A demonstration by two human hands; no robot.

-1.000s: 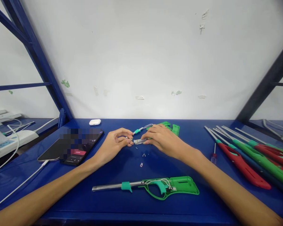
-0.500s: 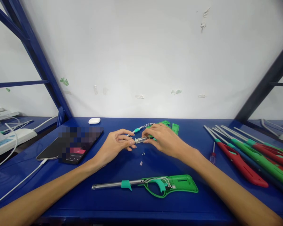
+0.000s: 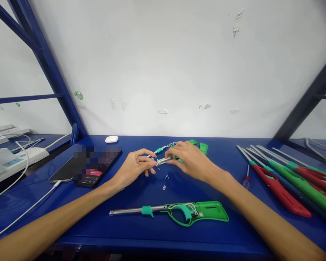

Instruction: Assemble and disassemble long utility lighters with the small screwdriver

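Note:
Above the blue table, my left hand (image 3: pixel 137 164) pinches the left end of a clear lighter fuel tank (image 3: pixel 164 160) between thumb and fingertips. My right hand (image 3: pixel 191 157) grips the tank's other end from above, fingers closed and partly hiding it. Behind the hands lie green casing pieces (image 3: pixel 203 148), white wires and a teal collar (image 3: pixel 159 150) on a thin rod, partly covered by my fingers. Small screws (image 3: pixel 167 177) and a tiny pale plate (image 3: pixel 164 187) rest below the hands. Nearer me lies an opened green lighter (image 3: pixel 212 211) with its metal tube pointing left.
Several red, green and blue long lighters (image 3: pixel 279 190) lie at the right beside a small screwdriver (image 3: pixel 246 179). Two phones (image 3: pixel 87 177), one on a white cable, lie at left. A white earbud case (image 3: pixel 111 139) stands farther back, before the wall; a power strip (image 3: pixel 24 159) is far left.
The view has shifted slightly, so everything sits a little farther right. Both hands keep the same hold on the clear tank, with only slight finger movement.

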